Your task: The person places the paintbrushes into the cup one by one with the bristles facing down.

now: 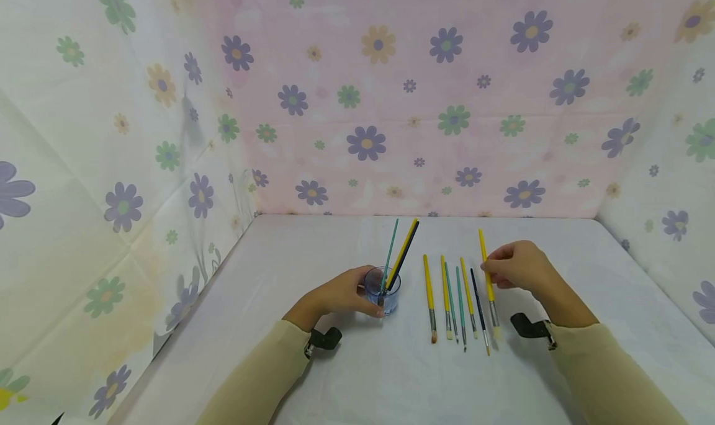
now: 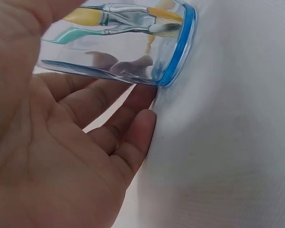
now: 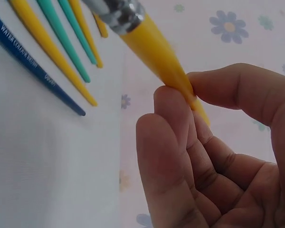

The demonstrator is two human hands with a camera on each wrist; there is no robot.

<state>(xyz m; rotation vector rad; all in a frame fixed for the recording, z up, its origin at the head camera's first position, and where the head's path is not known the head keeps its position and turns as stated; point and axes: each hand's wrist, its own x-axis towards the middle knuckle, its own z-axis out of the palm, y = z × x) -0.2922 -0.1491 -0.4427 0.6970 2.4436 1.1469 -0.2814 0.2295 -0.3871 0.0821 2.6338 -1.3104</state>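
My left hand (image 1: 349,291) grips a clear, blue-tinted glass (image 1: 385,304) from its left side. Inside the glass lean several paintbrushes, among them a thin teal paintbrush (image 1: 391,245), a yellow one and a dark one; their bristles rest near the blue base (image 2: 180,47). My right hand (image 1: 516,267) pinches a yellow paintbrush (image 1: 483,245) between thumb and fingers, bristles pointing down toward me. In the right wrist view the yellow handle (image 3: 161,52) passes between the thumb and fingertips. Just left of this hand lies a dark blue paintbrush (image 1: 477,301) on the table.
Several more paintbrushes lie side by side between the glass and my right hand, including a yellow one (image 1: 428,282) and a teal one (image 1: 460,301), bristles toward me. A white cloth covers the table (image 1: 313,245). Flower-patterned cloth walls (image 1: 413,183) stand behind and at both sides.
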